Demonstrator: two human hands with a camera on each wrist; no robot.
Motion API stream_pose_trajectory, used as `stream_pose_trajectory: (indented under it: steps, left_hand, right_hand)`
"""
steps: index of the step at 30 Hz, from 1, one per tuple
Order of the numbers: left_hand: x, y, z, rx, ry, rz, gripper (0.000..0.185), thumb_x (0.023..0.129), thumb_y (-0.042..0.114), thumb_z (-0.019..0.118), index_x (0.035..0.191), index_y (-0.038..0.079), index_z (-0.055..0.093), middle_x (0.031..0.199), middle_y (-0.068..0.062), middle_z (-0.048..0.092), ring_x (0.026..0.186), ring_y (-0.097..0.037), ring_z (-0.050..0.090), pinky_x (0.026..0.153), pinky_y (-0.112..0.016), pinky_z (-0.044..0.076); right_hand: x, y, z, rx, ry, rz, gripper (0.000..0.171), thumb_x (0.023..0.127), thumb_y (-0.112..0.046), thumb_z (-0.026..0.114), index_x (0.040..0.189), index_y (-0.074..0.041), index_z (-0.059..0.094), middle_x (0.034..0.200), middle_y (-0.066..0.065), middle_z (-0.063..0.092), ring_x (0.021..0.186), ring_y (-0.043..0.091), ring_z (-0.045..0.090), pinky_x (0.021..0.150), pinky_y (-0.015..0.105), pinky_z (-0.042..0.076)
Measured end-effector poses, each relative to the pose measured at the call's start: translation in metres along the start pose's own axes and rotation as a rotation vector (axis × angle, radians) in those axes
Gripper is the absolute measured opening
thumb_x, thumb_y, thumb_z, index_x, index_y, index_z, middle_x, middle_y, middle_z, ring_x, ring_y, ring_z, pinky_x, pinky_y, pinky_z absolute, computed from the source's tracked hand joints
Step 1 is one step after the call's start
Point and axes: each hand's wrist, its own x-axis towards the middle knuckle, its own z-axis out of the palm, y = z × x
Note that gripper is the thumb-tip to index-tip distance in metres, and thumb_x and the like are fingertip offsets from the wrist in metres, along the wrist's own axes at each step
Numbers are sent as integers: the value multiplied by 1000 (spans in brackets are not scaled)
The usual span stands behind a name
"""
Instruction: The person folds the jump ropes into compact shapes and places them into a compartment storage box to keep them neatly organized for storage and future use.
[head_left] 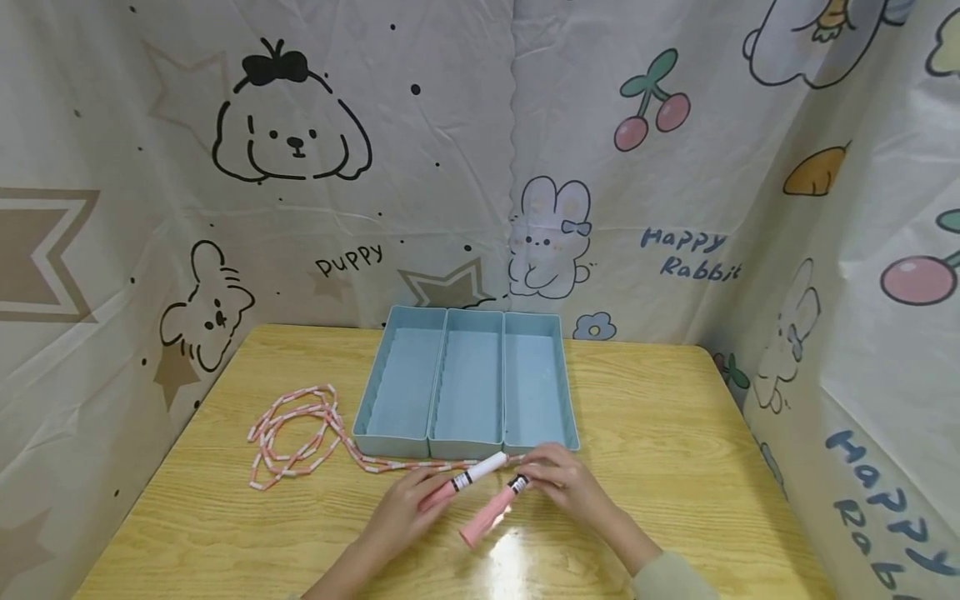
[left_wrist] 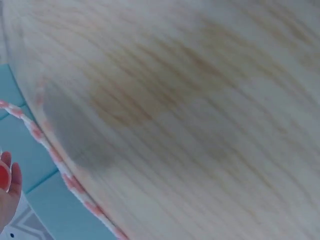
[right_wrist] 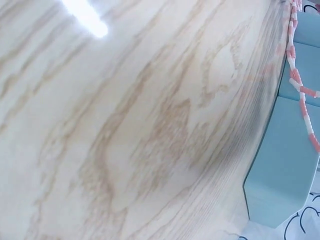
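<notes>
A beaded jump rope in pink and white (head_left: 408, 465) runs along the front of a blue three-part tray (head_left: 467, 448). My left hand (head_left: 408, 510) grips one of its handles, a pink one with a white end (head_left: 491, 463), tilted up to the right. With its fingertips my right hand (head_left: 566, 483) pinches the dark-banded end of the second pink handle (head_left: 491, 512), whose wide end points down toward me. At the left edge of the left wrist view are fingers (left_wrist: 15, 182) beside a round red handle end (left_wrist: 4, 176). The right wrist view shows beaded rope (right_wrist: 305, 110) but not the hand.
Loose coils of the rope (head_left: 296, 433) lie on the wooden table (head_left: 652, 417) left of the tray. Behind the table and along both sides hangs a printed cloth (head_left: 442, 150). Light glares off the table near the front (head_left: 508, 567).
</notes>
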Motion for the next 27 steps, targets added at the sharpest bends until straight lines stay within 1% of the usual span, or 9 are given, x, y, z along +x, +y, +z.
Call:
stream_pose_trajectory:
  steps: [3, 5, 8, 11, 15, 18, 21, 23, 27]
  left_hand:
    - [5, 8, -1, -81, -37, -89, 31, 73, 14, 74, 101, 3, 69, 99, -13, 66, 90, -26, 62, 78, -39, 51]
    - [8, 13, -1, -167, -63, -156, 31, 76, 13, 72, 103, 1, 67, 99, -13, 66, 86, -24, 63, 75, -37, 52]
    - [12, 18, -1, -347, -119, -280, 32, 80, 13, 69, 107, -3, 65, 94, -13, 67, 71, -13, 60, 63, -27, 52]
    - [15, 21, -1, -561, -188, -436, 36, 83, 12, 65, 112, -8, 60, 91, -15, 65, 64, -5, 55, 57, -22, 50]
    - [20, 24, 1, -765, -241, -596, 39, 89, 10, 58, 119, -14, 51, 95, -24, 63, 75, -13, 63, 66, -27, 54]
    - [25, 26, 3, -810, -254, -640, 39, 90, 11, 56, 120, -15, 50, 103, -27, 61, 81, -12, 63, 68, -24, 53]
    - [29, 29, 4, -853, -260, -669, 42, 90, 14, 57, 119, -15, 50, 112, -31, 56, 78, -12, 64, 63, -21, 52]
    - [31, 31, 4, -908, -266, -703, 44, 90, 16, 57, 119, -16, 50, 119, -32, 51, 73, -17, 66, 59, -24, 53]
    - [35, 35, 3, -1104, -277, -799, 46, 90, 14, 56, 120, -19, 45, 131, -34, 37, 70, -28, 67, 62, -37, 55]
  right_hand:
    - [5, -1, 0, -8, 29, -33, 19, 81, -16, 64, 93, -3, 70, 94, 10, 63, 89, 24, 58, 84, 30, 48]
    - [7, -2, 1, -9, 43, -45, 19, 81, -16, 64, 94, -3, 70, 94, 10, 63, 89, 25, 58, 84, 31, 48]
    - [11, -2, 1, -2, 62, -58, 20, 81, -15, 64, 95, -2, 69, 95, 11, 63, 89, 25, 58, 84, 32, 48]
    - [15, -2, 3, -4, 85, -78, 22, 79, -14, 66, 96, -1, 69, 95, 12, 63, 88, 26, 58, 83, 34, 48]
    - [21, -1, 5, -4, 117, -118, 22, 79, -13, 66, 96, 2, 68, 95, 14, 63, 86, 27, 59, 82, 35, 48]
    - [24, 0, 6, -1, 135, -142, 23, 82, -14, 63, 97, 3, 68, 95, 15, 63, 86, 28, 59, 80, 37, 48]
    - [27, 0, 8, -5, 147, -148, 23, 83, -14, 63, 97, 3, 68, 95, 15, 64, 87, 30, 59, 80, 40, 48]
    - [27, -1, 9, -13, 150, -138, 23, 82, -14, 63, 97, 3, 68, 95, 15, 64, 88, 30, 59, 83, 41, 47]
    - [28, -3, 9, -22, 159, -121, 22, 80, -12, 65, 96, 3, 68, 96, 16, 63, 90, 32, 59, 95, 39, 42]
